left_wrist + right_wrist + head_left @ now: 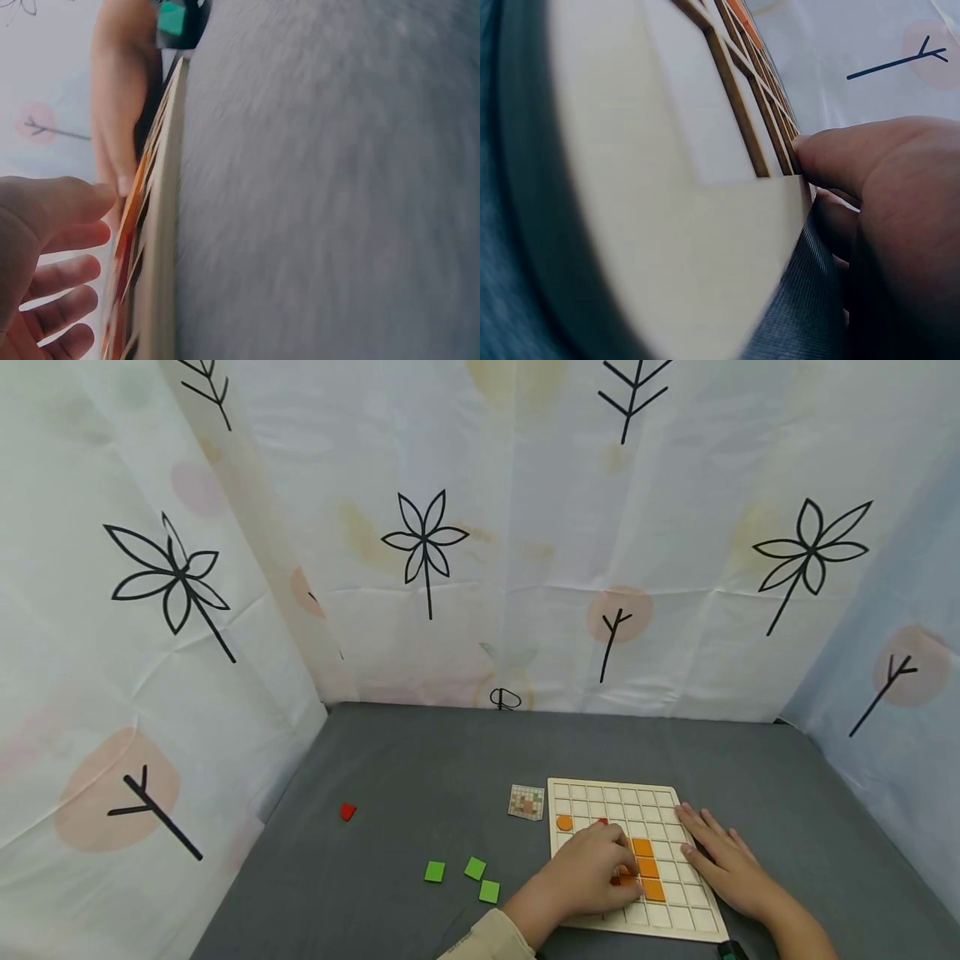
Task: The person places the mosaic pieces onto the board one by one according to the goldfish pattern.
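Observation:
A pale wooden grid board (693, 920) lies on the grey cloth. Over its left part hovers my left hand (588, 872), fingers bent loosely downward; the left wrist view shows the thumb and fingertips (79, 304) apart with nothing seen between them. Beside these fingers a column of orange square tiles (654, 891) sits in the grid. More orange and red pieces under the hand are partly hidden. An orange disc (564, 822) occupies a cell at the left. My right hand (723, 864) rests along the board's right edge, fingers extended, thumb touching the rim.
Left of the board lie several green square tiles (434, 872) and, farther off, a red piece (348, 812). A small patterned card (527, 802) is next to the board's far left corner. Printed white curtains (517, 643) enclose the table's back and sides.

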A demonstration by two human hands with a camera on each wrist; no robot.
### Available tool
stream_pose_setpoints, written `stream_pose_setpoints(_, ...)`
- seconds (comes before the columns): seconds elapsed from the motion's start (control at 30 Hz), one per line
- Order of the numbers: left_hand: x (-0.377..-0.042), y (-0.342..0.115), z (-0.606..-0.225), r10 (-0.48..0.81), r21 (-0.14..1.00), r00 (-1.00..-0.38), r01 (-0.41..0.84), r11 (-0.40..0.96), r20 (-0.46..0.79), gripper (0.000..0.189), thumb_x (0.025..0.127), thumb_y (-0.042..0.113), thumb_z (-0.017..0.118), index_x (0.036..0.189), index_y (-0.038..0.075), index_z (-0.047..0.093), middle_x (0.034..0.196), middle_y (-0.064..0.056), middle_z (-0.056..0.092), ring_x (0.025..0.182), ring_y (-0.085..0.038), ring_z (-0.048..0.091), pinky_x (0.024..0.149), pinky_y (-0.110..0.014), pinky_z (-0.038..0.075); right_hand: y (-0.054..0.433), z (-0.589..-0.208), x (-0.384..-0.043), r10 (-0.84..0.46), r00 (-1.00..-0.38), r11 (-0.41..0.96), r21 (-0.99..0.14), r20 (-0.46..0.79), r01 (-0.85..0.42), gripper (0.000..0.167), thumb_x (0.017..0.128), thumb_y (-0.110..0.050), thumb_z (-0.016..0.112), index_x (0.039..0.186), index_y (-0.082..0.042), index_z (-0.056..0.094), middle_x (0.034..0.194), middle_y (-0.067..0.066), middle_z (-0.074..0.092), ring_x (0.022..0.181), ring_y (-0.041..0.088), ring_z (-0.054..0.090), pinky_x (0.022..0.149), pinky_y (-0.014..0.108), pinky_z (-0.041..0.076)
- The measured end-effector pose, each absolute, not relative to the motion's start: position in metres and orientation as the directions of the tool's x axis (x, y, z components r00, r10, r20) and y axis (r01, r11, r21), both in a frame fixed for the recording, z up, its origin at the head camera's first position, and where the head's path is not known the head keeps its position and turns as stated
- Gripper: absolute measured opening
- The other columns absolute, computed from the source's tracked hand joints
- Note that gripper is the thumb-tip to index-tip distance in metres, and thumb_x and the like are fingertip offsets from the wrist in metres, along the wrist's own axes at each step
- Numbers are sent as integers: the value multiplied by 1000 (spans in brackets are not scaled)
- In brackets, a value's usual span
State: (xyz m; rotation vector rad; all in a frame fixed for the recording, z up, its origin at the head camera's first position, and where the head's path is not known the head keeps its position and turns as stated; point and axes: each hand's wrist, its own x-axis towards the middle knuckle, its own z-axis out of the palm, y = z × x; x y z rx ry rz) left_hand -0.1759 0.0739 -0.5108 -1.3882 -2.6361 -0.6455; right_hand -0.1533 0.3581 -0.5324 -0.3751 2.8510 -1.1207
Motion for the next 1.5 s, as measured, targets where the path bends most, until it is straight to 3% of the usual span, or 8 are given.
stream_pose_setpoints(0.1,-181,59,-512,735,387,-620,771,506,273,17,99,39,75,103,26,84,103,12,64,84,5,48,74,-6,36,358,-533,-154,-248,-968,705,-677,42,-210,64,112,-33,54,167,-6,34,170,31,25,149,-18,-8,118,82,-2)
stream_pose_setpoints(0.17,-185,47,-512,704,430,-654,740,518,277,17,99,38,75,103,24,84,104,11,64,86,3,49,75,-8,39,358,-533,-155,-250,-967,704,-677,48,-215,64,112,-33,54,167,-6,34,170,32,26,133,-34,-7,118,82,-3)
stream_pose_setpoints(0.23,-189,33,-510,673,460,-686,710,533,278,17,99,36,76,104,22,84,105,9,64,87,2,50,77,-11,41,358,-533,-155,-252,-966,701,-679,50,-218,64,112,-33,54,167,-6,34,170,32,26,130,-37,-7,118,82,-3)
stream_pose_setpoints(0.43,-197,-16,-498,591,488,-761,637,597,268,18,97,34,79,107,19,83,105,6,64,86,-2,49,77,-18,45,359,-533,-156,-254,-966,700,-680,48,-218,65,112,-33,54,167,-6,33,170,32,26,129,-37,-7,117,83,-3)
stream_pose_setpoints(0.67,-198,-73,-497,524,545,-824,546,636,215,20,97,33,80,110,18,81,109,8,65,98,-13,59,84,-28,52,358,-534,-154,-250,-967,703,-676,55,-220,65,112,-33,54,166,-6,34,169,32,27,130,-37,-7,117,83,-3)
stream_pose_setpoints(1.0,-192,-126,-509,559,612,-822,500,613,111,26,97,38,80,115,19,80,109,7,68,99,-10,62,88,-32,55,358,-534,-154,-250,-967,704,-677,50,-217,65,112,-33,54,167,-6,33,170,31,26,131,-35,-8,118,82,-4)
stream_pose_setpoints(1.13,-188,-135,-516,566,637,-820,478,605,77,27,95,40,81,114,22,80,105,10,68,93,-5,59,84,-29,54,358,-533,-154,-252,-966,703,-676,53,-220,64,112,-33,54,167,-6,34,170,31,27,131,-36,-8,117,83,-3)
stream_pose_setpoints(1.5,-184,-145,-520,579,713,-811,456,533,86,24,90,34,86,110,22,81,101,6,68,88,-9,59,79,-27,51,359,-533,-153,-249,-968,699,-684,40,-209,65,111,-33,54,167,-6,33,170,32,25,139,-28,-8,117,83,-4)
